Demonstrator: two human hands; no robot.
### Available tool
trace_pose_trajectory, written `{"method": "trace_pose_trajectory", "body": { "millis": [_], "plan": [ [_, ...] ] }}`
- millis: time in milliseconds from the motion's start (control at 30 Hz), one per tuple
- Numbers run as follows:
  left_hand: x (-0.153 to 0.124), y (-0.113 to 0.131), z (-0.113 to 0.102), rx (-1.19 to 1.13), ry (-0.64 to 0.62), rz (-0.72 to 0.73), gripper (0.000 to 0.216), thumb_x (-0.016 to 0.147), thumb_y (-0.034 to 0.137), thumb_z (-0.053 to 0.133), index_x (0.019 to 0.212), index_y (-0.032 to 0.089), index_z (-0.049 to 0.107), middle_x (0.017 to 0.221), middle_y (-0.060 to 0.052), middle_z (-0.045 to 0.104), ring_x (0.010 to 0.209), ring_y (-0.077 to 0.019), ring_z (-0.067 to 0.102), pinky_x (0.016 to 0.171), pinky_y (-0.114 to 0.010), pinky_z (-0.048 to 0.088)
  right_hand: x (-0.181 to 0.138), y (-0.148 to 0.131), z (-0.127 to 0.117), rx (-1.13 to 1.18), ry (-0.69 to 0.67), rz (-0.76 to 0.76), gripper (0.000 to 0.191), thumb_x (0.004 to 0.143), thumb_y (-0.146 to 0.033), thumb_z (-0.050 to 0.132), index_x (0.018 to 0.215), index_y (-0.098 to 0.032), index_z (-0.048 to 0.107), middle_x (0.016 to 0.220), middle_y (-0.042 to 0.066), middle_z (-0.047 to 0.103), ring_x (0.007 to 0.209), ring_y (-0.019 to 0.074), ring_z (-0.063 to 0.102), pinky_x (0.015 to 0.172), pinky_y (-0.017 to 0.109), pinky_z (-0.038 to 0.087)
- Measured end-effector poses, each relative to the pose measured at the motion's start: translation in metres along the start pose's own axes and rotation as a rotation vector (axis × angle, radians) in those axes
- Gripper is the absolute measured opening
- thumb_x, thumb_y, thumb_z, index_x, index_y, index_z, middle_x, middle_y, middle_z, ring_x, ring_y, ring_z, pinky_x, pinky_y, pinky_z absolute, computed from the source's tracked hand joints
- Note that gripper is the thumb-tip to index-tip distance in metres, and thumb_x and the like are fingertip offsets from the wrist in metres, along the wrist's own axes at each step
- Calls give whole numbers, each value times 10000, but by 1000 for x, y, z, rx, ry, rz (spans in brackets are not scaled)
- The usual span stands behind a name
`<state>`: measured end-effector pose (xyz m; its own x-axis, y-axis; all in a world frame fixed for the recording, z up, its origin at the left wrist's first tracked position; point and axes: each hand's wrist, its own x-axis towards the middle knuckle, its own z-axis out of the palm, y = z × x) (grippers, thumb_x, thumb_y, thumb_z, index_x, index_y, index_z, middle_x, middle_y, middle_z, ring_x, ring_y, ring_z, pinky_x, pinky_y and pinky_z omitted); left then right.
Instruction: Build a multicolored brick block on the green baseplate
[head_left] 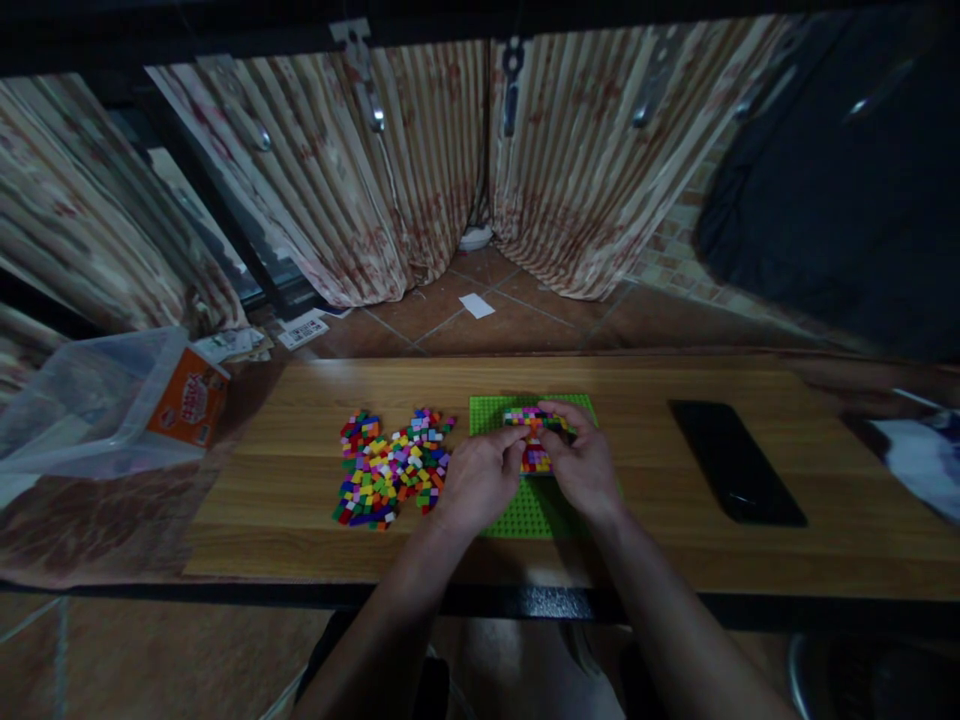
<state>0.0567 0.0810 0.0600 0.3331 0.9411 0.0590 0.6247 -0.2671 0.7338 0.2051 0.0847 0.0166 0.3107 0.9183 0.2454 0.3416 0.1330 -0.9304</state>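
A green studded baseplate (517, 520) lies on the wooden table. On it stands a low build of many-coloured toy bricks (537, 462), partly hidden by my fingers. My left hand (480, 485) comes in from the left side, thumb and index finger closed together at the middle of the build; whatever is between the tips is too small to make out. My right hand (589, 465) curls round the build's right side, its index finger at the back edge and its thumb near the middle. Left of the baseplate, loose coloured bricks (390, 465) lie in a spread pile.
A black flat slab (735, 460) lies on the table (262, 500) at the right. A clear plastic tub (97, 400) with an orange label is on the floor to the left. Striped curtains (427, 170) hang behind. Papers (477, 305) lie on the tiled floor.
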Motion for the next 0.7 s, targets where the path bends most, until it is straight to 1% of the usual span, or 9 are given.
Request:
{"method": "trace_pose_trajectory", "body": {
  "millis": [133, 267, 333, 367, 433, 467, 533, 600, 700],
  "plan": [
    [-1, -3, 3, -48, 14, -4, 346, 947, 267, 459, 1195, 245, 700, 1170, -52, 736, 1024, -228, 703, 936, -343, 516, 0, 1, 0, -21, -14, 4, 280, 787, -273, 585, 1041, -219, 687, 1117, 83, 640, 1059, 242, 597, 998, 482, 439],
    [1, -8, 3, -271, 73, -6, 321, 937, 311, 490, 1149, 227, 716, 1109, -48, 753, 983, -212, 695, 916, -323, 511, -1, 2, -3, -33, -25, -9, 304, 799, -299, 603, 1083, -221, 681, 1117, 86, 649, 1054, 249, 605, 976, 483, 460],
    [3, -9, 1, -435, 92, -38, 343, 937, 394, 495, 1100, 200, 727, 970, -48, 763, 863, -188, 684, 811, -290, 525, -1, 0, -6, -54, 9, -50, 298, 804, -302, 618, 1086, -227, 680, 1115, 84, 655, 1058, 251, 606, 978, 487, 463],
    [5, -9, -1, -524, 97, -82, 379, 932, 447, 494, 1080, 187, 727, 882, -42, 751, 782, -170, 663, 733, -268, 520, -1, -3, -8, -70, 38, -80, 285, 809, -300, 621, 1079, -230, 681, 1119, 84, 654, 1067, 252, 604, 982, 489, 462],
    [6, -9, -5, -707, 97, -213, 481, 913, 552, 482, 1073, 164, 717, 759, -32, 703, 641, -131, 591, 582, -225, 462, -2, -10, -11, -98, 94, -153, 247, 834, -291, 608, 1061, -234, 686, 1145, 87, 644, 1103, 252, 594, 994, 485, 459],
    [7, -8, -7, -797, 97, -276, 533, 904, 593, 468, 1090, 153, 705, 746, -33, 688, 595, -114, 552, 529, -211, 421, -2, -14, -12, -105, 107, -195, 228, 848, -288, 599, 1051, -236, 689, 1162, 88, 638, 1124, 250, 588, 1002, 479, 457],
    [8, -8, -9, -945, 88, -359, 621, 893, 647, 435, 1146, 132, 674, 784, -53, 690, 544, -90, 498, 471, -200, 354, -5, -22, -13, -117, 88, -280, 195, 868, -289, 591, 1027, -244, 696, 1181, 83, 630, 1142, 243, 583, 1011, 467, 456],
    [8, -8, -8, -1014, 64, -366, 672, 890, 676, 406, 1198, 130, 647, 840, -72, 704, 528, -81, 490, 459, -203, 335, -9, -28, -11, -138, 21, -351, 181, 876, -293, 596, 1021, -261, 701, 1194, 76, 620, 1142, 240, 582, 998, 458, 468],
    [7, -11, -3, -942, 69, -310, 696, 886, 706, 376, 1237, 165, 638, 918, -81, 722, 582, -96, 565, 494, -207, 390, -16, -33, -8, -184, -91, -435, 202, 877, -294, 606, 1057, -292, 696, 1251, 71, 587, 1167, 249, 560, 975, 466, 482]
  ]
}}
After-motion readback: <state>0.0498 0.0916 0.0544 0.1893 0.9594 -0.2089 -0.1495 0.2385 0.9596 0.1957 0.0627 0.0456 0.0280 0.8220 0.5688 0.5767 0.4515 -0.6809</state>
